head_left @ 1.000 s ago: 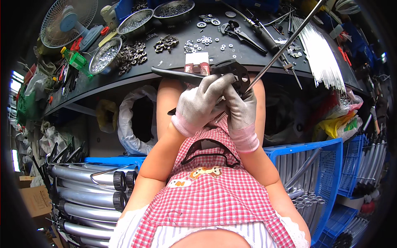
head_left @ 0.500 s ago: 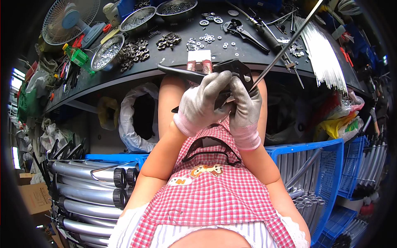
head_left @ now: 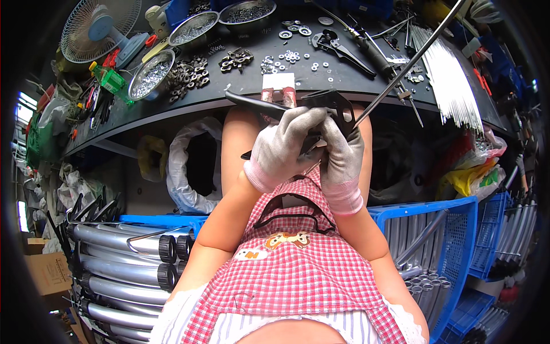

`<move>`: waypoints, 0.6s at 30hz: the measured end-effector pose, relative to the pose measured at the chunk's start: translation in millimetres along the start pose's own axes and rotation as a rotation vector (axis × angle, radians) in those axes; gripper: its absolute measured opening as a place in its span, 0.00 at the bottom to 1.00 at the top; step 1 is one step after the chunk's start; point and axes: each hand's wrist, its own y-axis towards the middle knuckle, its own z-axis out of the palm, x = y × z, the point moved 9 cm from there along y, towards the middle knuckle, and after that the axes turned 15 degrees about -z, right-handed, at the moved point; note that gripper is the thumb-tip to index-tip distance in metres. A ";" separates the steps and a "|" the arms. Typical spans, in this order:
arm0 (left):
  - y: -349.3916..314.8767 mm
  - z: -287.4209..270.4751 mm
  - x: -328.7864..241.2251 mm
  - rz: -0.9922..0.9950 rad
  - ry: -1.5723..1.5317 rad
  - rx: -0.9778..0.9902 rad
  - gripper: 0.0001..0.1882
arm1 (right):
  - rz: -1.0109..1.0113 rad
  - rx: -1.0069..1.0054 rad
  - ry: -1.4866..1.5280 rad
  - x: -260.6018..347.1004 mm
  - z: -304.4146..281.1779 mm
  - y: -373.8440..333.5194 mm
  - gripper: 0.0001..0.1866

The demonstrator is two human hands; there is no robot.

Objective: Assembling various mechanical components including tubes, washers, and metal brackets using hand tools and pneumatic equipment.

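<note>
In gray-coated gloves, both my hands are closed together above my lap. My left hand (head_left: 286,146) grips a black handle assembly (head_left: 255,103) with a long curved lever pointing left and a bracket-like housing beyond the fingers. My right hand (head_left: 342,163) pinches the right side of the same assembly, its thumb and fingers close to the left fingertips. Rising from beside the right fingers toward the upper right, a long thin metal rod (head_left: 401,74) appears to meet the black housing. The gloves hide where the parts join, and any small piece between the fingertips.
Ahead, the dark workbench (head_left: 223,86) carries metal bowls (head_left: 150,74), loose washers (head_left: 291,56), black clips (head_left: 190,77), black pliers (head_left: 344,51) and a bundle of white rods (head_left: 450,80). A blue crate (head_left: 467,229) of tubes stands right; silver tubes (head_left: 123,269) are stacked left.
The view has shifted slightly, moving the bench a little rightward in the picture. My right fingers have closed in slightly on the housing, and both hands keep their hold.
</note>
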 end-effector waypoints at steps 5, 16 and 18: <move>-0.4 -2.5 1.0 -0.035 -0.081 -0.002 0.37 | -0.008 0.006 -0.058 2.5 0.5 -0.5 0.09; -3.0 -8.7 20.1 -0.308 -0.520 -0.002 0.31 | -0.144 0.146 0.081 65.5 -32.3 40.7 0.21; -5.8 -9.8 21.0 -0.485 -0.798 0.064 0.31 | -0.152 0.239 0.464 92.6 -19.2 65.7 0.17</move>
